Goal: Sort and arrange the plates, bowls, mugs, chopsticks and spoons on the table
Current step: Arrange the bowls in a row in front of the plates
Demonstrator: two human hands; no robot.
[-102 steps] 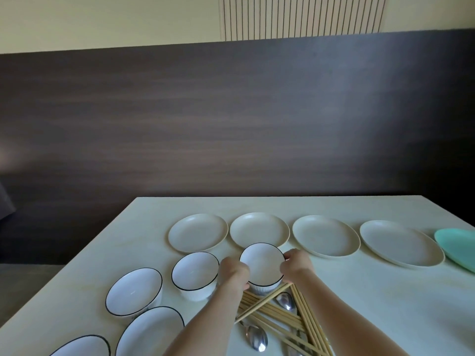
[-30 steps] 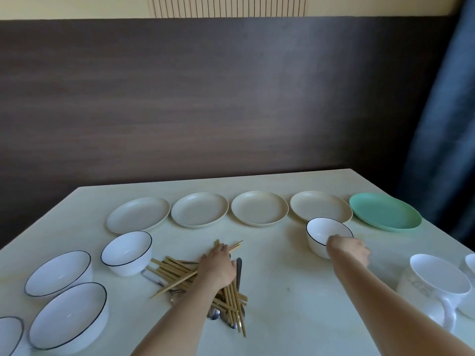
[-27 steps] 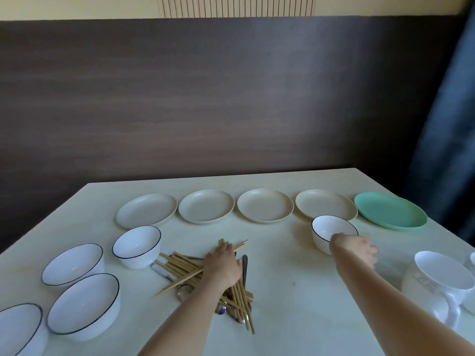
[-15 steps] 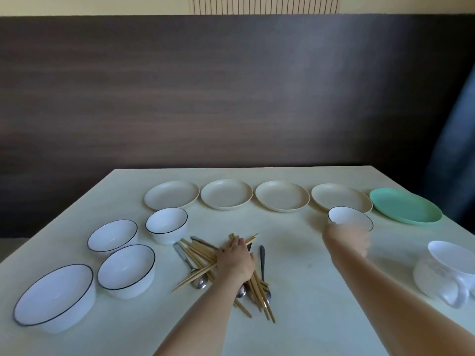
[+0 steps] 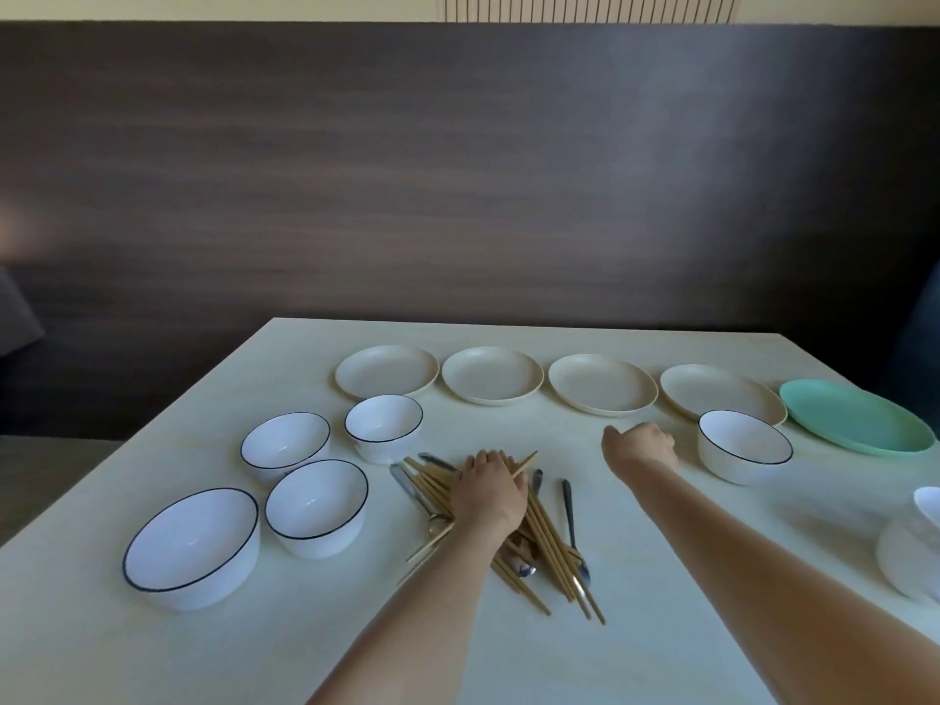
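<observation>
Setting: domestic dining area. Evidence: pale table [image 5: 661, 628] at frame centre set with cream plates [image 5: 492, 374] and black-rimmed bowls [image 5: 316, 506]; dark wood-grain wall panel [image 5: 458, 170] across upper frame; cream wall above.

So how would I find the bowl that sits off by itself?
Start at the row of plates along the table's far side and find the green plate at its right end. The lone bowl stands just in front, left of it, far from the four bowls clustered at the left.
</observation>
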